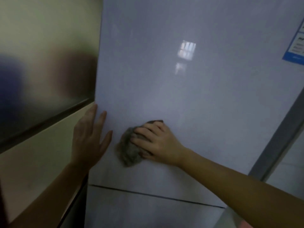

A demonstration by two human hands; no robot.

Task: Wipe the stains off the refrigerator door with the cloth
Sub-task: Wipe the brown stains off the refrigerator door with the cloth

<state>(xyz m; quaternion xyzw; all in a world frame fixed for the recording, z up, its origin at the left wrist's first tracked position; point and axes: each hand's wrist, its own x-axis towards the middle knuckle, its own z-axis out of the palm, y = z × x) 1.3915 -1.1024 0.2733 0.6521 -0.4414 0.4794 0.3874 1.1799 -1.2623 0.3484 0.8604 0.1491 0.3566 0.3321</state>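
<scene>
A glossy pale grey refrigerator door [172, 83] fills most of the view. My right hand [158, 143] presses a crumpled grey cloth [129, 152] flat against the lower part of the door, fingers spread over it. My left hand [89, 137] lies flat with fingers apart against the door's left edge, holding nothing. No stains stand out on the shiny surface; a window reflection shows higher up.
A seam [156, 196] below the hands separates the upper door from a lower door. A blue and white label [296, 45] is stuck at the upper right. A brushed metal panel [46, 66] and a cream wall lie to the left.
</scene>
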